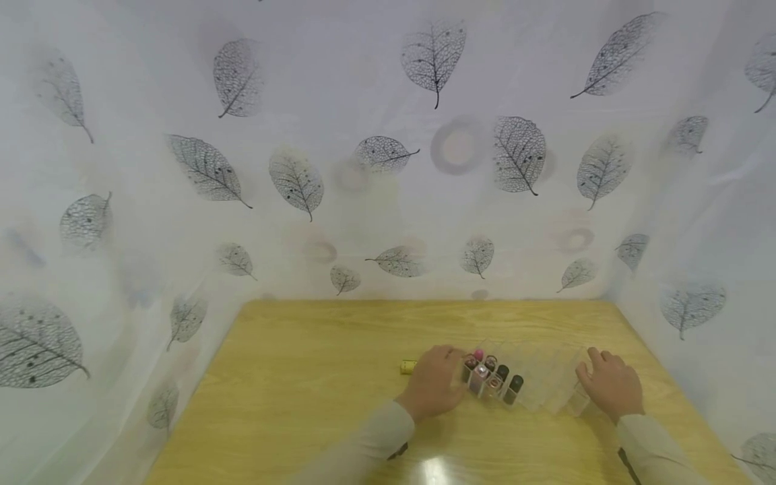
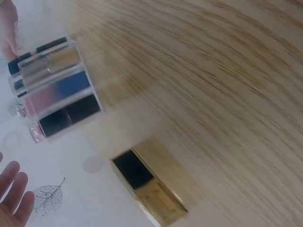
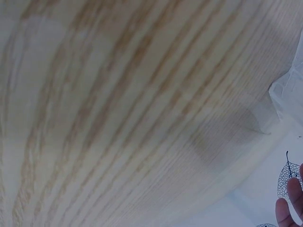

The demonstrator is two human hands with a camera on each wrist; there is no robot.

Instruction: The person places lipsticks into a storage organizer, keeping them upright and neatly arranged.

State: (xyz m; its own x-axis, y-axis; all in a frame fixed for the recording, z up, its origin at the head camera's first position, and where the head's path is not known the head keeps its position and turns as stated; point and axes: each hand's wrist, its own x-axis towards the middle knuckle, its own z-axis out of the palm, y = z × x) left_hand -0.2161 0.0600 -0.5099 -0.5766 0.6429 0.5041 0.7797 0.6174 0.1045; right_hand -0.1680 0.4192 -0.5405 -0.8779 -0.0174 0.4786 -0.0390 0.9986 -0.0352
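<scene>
A clear plastic lipstick organizer [image 1: 548,374] stands on the table, with several lipsticks [image 1: 516,384] upright in its left-end slots; the slots to the right look bare. At its left end is my left hand [image 1: 433,382], fingers loosely extended and holding nothing. My right hand [image 1: 613,384] is at the right end, its fingers relaxed against or very near the corner; contact cannot be made out. A gold lipstick tube [image 1: 407,367] with a black section lies beyond my left hand, partly hidden by it in the head view. The left wrist view shows that tube [image 2: 150,189] whole.
The wood-grain table [image 1: 291,377] extends to the left and in front of the organizer. White sheeting with a leaf print [image 1: 388,222] hangs behind and on both sides of the table. A light reflection shows near the front.
</scene>
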